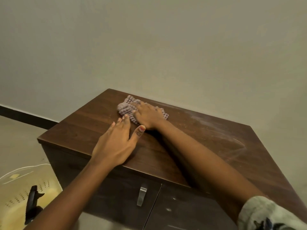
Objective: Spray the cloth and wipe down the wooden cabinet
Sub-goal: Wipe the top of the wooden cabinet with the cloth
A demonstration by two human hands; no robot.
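Note:
A dark wooden cabinet (207,140) fills the middle of the head view, its top dusty and streaked on the right side. A crumpled checked cloth (126,107) lies near the far left corner of the top. My right hand (148,116) presses flat on the cloth, covering its right half. My left hand (116,143) rests palm down on the cabinet top just in front of the cloth, fingers spread and holding nothing. No spray bottle can be clearly made out.
A pale yellow perforated plastic basket (20,193) stands on the floor at the lower left, with a dark object (32,203) upright in it. A metal handle (142,195) hangs on the cabinet front. A plain wall rises right behind the cabinet.

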